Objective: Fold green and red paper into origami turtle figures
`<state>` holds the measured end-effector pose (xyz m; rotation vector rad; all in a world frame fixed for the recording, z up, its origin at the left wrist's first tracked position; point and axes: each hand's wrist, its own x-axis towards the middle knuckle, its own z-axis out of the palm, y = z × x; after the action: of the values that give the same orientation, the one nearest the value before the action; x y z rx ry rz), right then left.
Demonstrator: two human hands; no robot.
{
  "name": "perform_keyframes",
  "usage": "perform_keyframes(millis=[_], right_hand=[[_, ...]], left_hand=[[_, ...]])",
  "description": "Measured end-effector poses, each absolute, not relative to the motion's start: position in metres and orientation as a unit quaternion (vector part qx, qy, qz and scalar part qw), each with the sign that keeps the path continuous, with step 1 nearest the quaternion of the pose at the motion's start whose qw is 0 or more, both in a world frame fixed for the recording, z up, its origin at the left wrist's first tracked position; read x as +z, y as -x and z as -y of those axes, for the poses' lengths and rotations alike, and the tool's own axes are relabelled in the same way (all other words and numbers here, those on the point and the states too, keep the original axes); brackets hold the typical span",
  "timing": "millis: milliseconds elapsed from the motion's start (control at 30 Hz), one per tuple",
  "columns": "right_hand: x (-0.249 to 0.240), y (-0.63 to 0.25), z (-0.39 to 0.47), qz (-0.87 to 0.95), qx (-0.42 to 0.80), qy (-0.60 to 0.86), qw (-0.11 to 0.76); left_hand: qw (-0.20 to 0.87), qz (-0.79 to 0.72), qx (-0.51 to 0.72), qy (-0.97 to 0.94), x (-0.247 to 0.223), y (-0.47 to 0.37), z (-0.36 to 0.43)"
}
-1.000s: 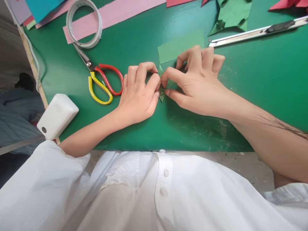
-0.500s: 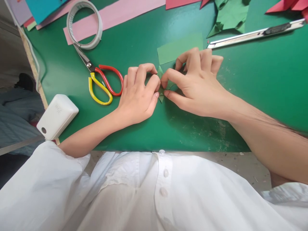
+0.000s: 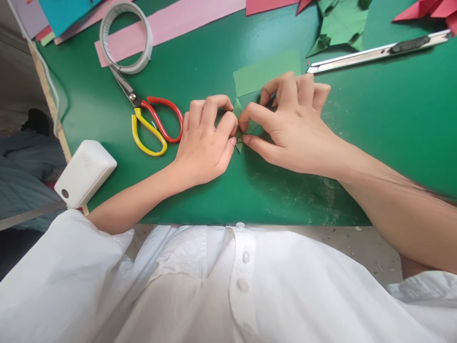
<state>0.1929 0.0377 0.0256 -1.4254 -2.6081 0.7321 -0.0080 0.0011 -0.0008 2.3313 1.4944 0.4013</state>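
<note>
A small folded piece of green paper (image 3: 238, 107) lies on the table between my two hands, mostly covered by fingers. My left hand (image 3: 209, 136) is closed on its left side, thumb and fingertips pressing at the edge. From the right, my right hand (image 3: 291, 121) pinches the same paper with thumb and index finger, its other fingers curled above the table. Just beyond lies a flat light green paper strip (image 3: 266, 71), partly behind my right hand's fingers. Scissors (image 3: 153, 119) with one red and one yellow handle rest close to my left hand.
A tape roll (image 3: 144, 59) sits over the scissor blades and a pink paper strip (image 3: 185, 21). A utility knife (image 3: 378, 51) lies at the right, near folded green paper (image 3: 344, 24). A white block-shaped device (image 3: 85, 174) stands at the left edge of the green table (image 3: 403, 105).
</note>
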Motion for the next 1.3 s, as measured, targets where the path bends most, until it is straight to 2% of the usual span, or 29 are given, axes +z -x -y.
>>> perform_keyframes(millis=[467, 733, 967, 1300], right_hand=[[0.023, -0.194, -0.038, 0.854, 0.237, 0.46, 0.052], [0.025, -0.193, -0.038, 0.852, 0.237, 0.467, 0.026], [0.011, -0.2, -0.038, 0.876, 0.205, 0.426, 0.095], [0.01, -0.202, -0.038, 0.88, 0.201, 0.423, 0.084]], left_hand=[[0.188, -0.543, 0.126, -0.809, 0.002, 0.005, -0.002], [0.174, -0.546, 0.118, -0.811, 0.004, 0.004, -0.001], [0.183, -0.54, 0.118, -0.813, 0.004, 0.005, -0.002], [0.179, -0.521, 0.141, -0.823, -0.001, 0.009, -0.002]])
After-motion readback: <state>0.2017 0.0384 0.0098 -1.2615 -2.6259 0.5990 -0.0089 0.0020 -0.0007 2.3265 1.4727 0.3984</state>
